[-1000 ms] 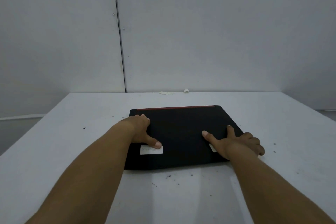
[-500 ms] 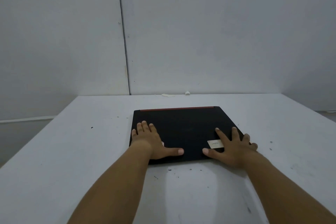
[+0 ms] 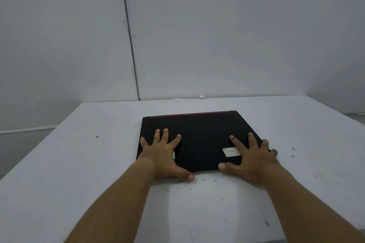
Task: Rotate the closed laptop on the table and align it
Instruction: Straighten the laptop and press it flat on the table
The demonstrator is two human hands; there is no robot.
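A closed black laptop [image 3: 199, 140] lies flat on the white counter [image 3: 79, 163], straight ahead of the person and a little right of centre. Its long axis runs left to right, with the red hinge strip [image 3: 189, 114] along the far edge; the near edge looks close to parallel with the far edge of the counter, though the wide-angle lens makes the exact squareness hard to judge.

The left hand [image 3: 164, 154] rests palm-down on the near left part of the lid, fingers spread, thumb stretched along the near edge toward the middle. The right hand [image 3: 250, 156] lies spread the same way on the near right part, partly covering a pale sticker [image 3: 230, 152], its outer fingers reaching over the right edge. Neither hand grips anything; both press flat. Both are equally near, one at each end of the long axis, so any further turn would come from pushing one side and drawing the other.

Only dark specks [image 3: 214, 180] dot the counter, and small white scraps [image 3: 201, 96] sit at its far edge by the wall [image 3: 217, 35], well apart. Nothing blocks the laptop.
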